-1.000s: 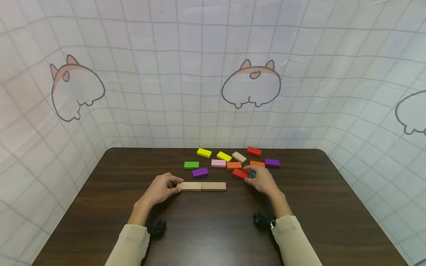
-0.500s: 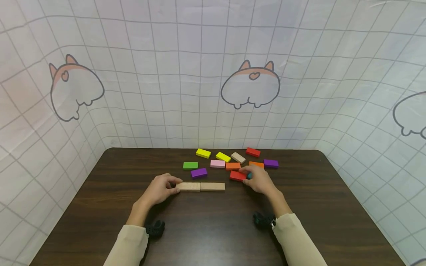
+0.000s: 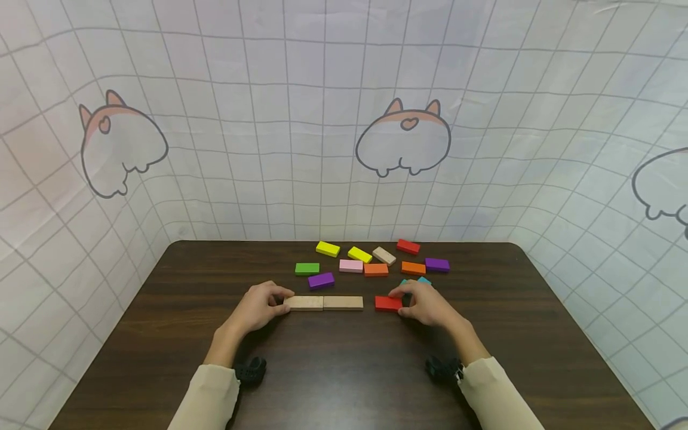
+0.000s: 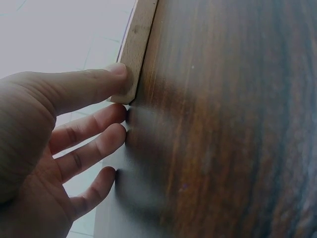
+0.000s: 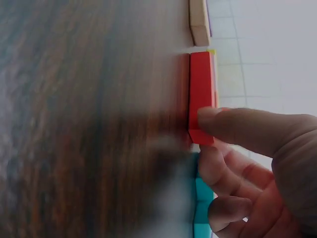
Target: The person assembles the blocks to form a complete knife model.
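Observation:
Two plain wooden blocks (image 3: 343, 303) lie end to end in a row on the table. My left hand (image 3: 262, 306) pinches the left end of that row; in the left wrist view its thumb presses on the near side of the block (image 4: 138, 47). My right hand (image 3: 427, 303) pinches a red block (image 3: 387, 303) between thumb and fingers, in line with the row. A small gap parts the red block from the right wooden block. Teal blocks (image 5: 202, 201) lie behind the right hand, partly hidden by it in the head view.
Behind the row lie scattered blocks: green (image 3: 307, 269), purple (image 3: 321, 280), pink (image 3: 351, 266), yellow (image 3: 328, 248), orange (image 3: 375, 270), plain wood (image 3: 384, 255) and another red one (image 3: 408, 246). A second purple block (image 3: 438, 264) sits at the right. A white gridded cloth (image 3: 269, 137) surrounds the table.
The right hand has brought the red block toward the front and turned it into line with the wooden row. Teal blocks now show behind that hand. The left hand stays in place.

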Demonstrator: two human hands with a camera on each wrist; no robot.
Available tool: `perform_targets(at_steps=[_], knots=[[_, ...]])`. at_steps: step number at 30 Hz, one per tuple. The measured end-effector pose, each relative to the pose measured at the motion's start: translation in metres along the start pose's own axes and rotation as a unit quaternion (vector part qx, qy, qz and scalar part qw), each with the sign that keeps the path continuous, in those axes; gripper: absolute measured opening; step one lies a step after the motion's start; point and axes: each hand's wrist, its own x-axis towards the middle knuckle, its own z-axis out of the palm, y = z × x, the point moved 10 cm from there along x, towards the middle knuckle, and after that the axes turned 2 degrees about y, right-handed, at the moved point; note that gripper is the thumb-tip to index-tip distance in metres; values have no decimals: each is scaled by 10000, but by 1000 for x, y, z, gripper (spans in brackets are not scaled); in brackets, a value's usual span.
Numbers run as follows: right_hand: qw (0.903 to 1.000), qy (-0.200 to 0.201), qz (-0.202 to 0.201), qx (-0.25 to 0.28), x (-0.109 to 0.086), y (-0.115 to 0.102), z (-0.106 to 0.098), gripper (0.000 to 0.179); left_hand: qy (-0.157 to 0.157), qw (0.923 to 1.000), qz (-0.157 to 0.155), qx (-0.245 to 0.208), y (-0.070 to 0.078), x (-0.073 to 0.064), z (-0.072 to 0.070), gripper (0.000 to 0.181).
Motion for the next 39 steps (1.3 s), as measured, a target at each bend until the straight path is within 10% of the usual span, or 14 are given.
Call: perform_targets(at_steps=[39], knots=[[9997, 68, -176, 151, 15, -17, 11, 27, 75, 9999, 35, 63, 1, 0, -1, 26]])
